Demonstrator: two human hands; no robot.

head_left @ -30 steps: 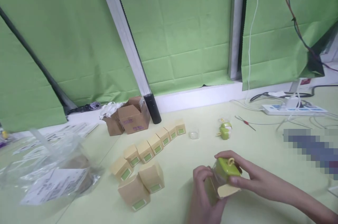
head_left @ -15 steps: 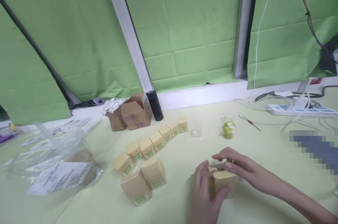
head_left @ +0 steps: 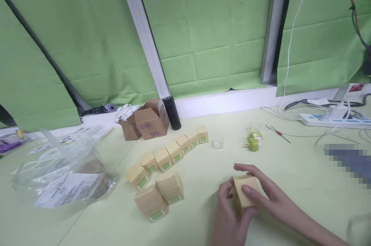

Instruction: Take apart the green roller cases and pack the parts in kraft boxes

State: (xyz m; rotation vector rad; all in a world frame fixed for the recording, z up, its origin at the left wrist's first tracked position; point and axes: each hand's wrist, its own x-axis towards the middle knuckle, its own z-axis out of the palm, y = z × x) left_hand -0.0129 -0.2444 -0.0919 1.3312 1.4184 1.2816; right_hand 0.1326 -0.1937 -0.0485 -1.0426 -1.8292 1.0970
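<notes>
A small tan cardboard box (head_left: 242,190) is between my two hands near the table's front, its top flap lying flat. My left hand (head_left: 230,215) grips it from the left, with the thumb on the near side and the fingers on the far left side. My right hand (head_left: 265,192) presses its thumb on the top, with the other fingers around the far right side. To the left stand several similar boxes with green labels: a slanting row (head_left: 174,152) and two larger-looking boxes (head_left: 152,201) in front of it.
Behind my hands lie a clear plastic piece (head_left: 218,144) and a green object (head_left: 254,142). A red-handled tool (head_left: 279,134) and a white power strip (head_left: 336,120) are at right. Left are a clear plastic bag (head_left: 69,184), an open carton (head_left: 152,124) and a black cylinder (head_left: 172,113).
The box's raised top flap has been folded down, and my right thumb now rests on it. My left hand keeps its hold. The whole view has shifted slightly.
</notes>
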